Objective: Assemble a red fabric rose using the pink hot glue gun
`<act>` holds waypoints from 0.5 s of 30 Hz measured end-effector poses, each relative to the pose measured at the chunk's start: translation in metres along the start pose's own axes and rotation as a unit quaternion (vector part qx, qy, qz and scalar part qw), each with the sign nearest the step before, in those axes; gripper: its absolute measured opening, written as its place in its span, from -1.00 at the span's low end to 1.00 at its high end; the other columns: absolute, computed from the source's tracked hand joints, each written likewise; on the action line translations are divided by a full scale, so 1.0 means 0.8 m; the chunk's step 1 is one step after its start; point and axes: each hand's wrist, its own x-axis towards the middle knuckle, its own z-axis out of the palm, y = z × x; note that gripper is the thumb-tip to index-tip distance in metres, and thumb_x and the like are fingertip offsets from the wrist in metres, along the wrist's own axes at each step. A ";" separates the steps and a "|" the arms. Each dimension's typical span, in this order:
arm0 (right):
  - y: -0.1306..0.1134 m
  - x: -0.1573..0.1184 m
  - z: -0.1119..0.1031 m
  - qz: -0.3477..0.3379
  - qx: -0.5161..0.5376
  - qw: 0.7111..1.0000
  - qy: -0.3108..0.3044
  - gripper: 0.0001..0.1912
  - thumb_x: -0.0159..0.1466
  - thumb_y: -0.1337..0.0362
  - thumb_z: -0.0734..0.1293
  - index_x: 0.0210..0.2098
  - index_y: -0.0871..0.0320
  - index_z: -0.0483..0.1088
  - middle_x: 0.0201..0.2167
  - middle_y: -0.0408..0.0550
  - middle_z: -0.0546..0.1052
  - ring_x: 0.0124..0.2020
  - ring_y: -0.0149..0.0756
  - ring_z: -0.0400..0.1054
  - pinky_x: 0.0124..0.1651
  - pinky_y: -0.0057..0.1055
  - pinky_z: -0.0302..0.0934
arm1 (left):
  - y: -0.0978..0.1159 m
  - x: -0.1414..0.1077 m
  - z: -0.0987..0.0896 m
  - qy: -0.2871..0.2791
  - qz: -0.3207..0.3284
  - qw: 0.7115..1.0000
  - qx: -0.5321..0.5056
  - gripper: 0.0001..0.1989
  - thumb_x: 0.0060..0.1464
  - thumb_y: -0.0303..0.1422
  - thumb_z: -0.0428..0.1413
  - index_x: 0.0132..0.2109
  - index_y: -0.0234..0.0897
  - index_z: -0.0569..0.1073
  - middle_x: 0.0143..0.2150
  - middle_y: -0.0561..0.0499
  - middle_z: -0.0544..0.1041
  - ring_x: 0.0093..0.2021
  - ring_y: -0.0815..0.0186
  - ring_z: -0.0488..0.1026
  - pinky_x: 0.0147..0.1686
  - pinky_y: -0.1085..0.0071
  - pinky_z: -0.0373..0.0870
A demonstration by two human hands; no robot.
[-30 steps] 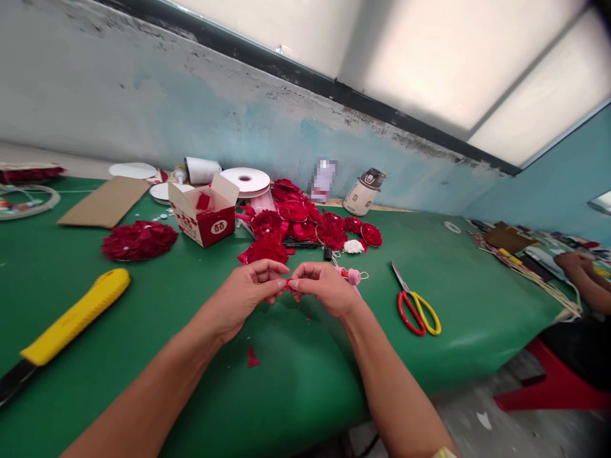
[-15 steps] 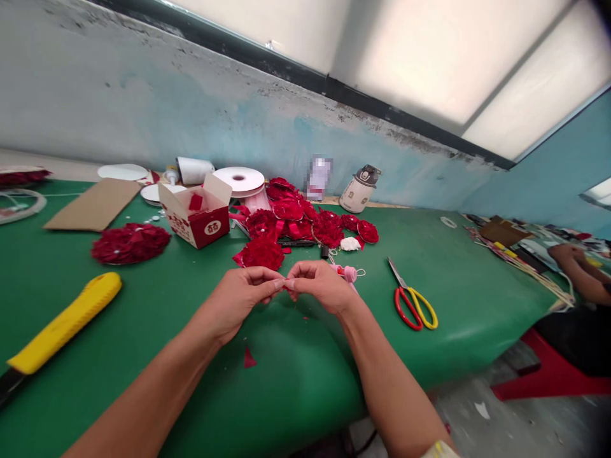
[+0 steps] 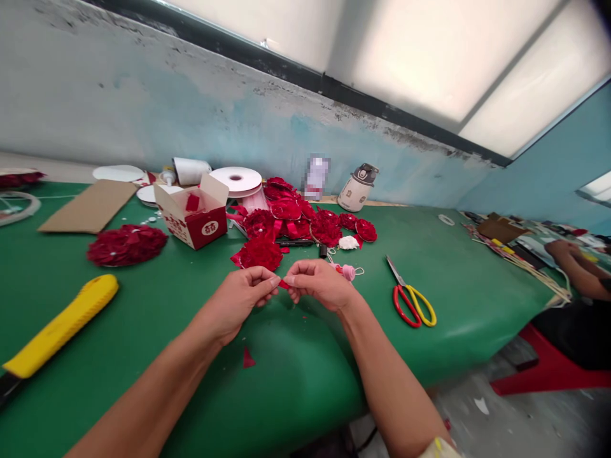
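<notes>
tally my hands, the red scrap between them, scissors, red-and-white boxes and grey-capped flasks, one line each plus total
Left hand and right hand: 2
Red scrap: 1
Scissors: 1
Red-and-white box: 1
Grey-capped flask: 1
Total: 6

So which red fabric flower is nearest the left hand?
The red fabric flower just beyond the left hand, frontmost in the pile; others lie farther away.

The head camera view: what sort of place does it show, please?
Probably a small craft workshop. Red, fabric-like flowers lie heaped on a green-covered worktable, with a large white spool beside them and open scissors nearer the front.
</notes>
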 end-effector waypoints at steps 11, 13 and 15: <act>0.007 -0.003 0.023 0.003 0.016 0.995 0.100 -0.68 0.14 0.06 0.35 -0.40 0.24 0.38 -0.54 -0.14 0.41 -0.52 -0.43 0.31 -0.44 -0.44 0.28 | -0.017 0.005 0.013 0.076 0.020 0.995 -0.054 -0.76 -0.08 -0.23 0.17 -0.48 -0.30 0.33 -0.59 0.18 0.24 -0.61 0.50 0.10 -0.61 0.51 0.00; 0.011 -0.001 0.028 -0.006 0.016 0.995 0.102 -0.67 0.14 0.05 0.34 -0.40 0.24 0.38 -0.54 -0.13 0.41 -0.51 -0.42 0.31 -0.44 -0.43 0.28 | -0.018 0.005 0.016 0.095 0.022 0.993 -0.069 -0.78 -0.09 -0.27 0.17 -0.49 -0.31 0.33 -0.60 0.18 0.24 -0.62 0.51 0.10 -0.61 0.52 0.01; 0.016 0.000 0.032 -0.027 0.015 0.994 0.103 -0.69 0.12 0.08 0.37 -0.39 0.24 0.38 -0.53 -0.14 0.41 -0.49 -0.41 0.32 -0.43 -0.43 0.29 | -0.020 0.006 0.018 0.113 0.020 0.990 -0.083 -0.81 -0.10 -0.31 0.17 -0.49 -0.31 0.34 -0.60 0.17 0.27 -0.61 0.51 0.13 -0.60 0.52 0.05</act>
